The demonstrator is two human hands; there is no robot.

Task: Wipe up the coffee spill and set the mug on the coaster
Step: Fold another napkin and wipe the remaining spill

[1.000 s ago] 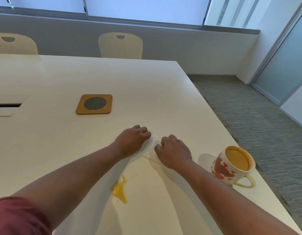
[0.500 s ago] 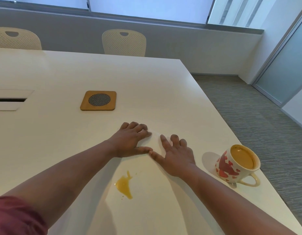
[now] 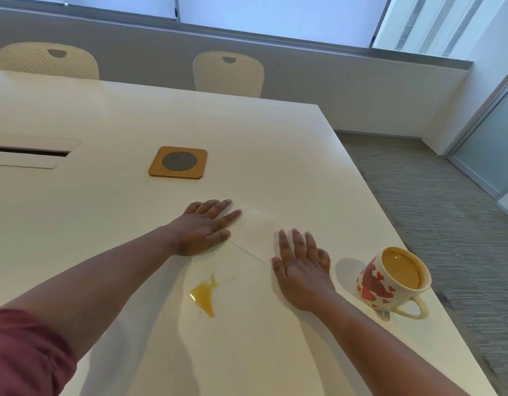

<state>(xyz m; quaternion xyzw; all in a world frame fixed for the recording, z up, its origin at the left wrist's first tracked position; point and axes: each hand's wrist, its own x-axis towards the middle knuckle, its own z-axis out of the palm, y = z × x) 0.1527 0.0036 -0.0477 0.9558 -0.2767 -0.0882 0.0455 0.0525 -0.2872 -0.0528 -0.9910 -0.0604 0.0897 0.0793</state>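
Note:
A thin white napkin (image 3: 257, 232) lies flat on the white table (image 3: 104, 238). My left hand (image 3: 202, 228) presses its left edge with fingers spread. My right hand (image 3: 301, 267) lies flat on its right end. Just in front of the napkin sits a small yellow-brown coffee spill (image 3: 204, 297), uncovered. A cream mug with red hearts (image 3: 389, 282), full of coffee, stands to the right of my right hand near the table's right edge, handle toward me. A square wooden coaster (image 3: 178, 162) with a dark mesh centre lies beyond my left hand.
A cable hatch (image 3: 27, 154) is set into the table at the left. Two cream chairs (image 3: 228, 74) stand at the far side. The table's right edge (image 3: 369, 178) drops to grey carpet.
Both hands went from curled fists bunched together to flat palms, sliding apart and spreading the napkin out on the table. The view has shifted slightly.

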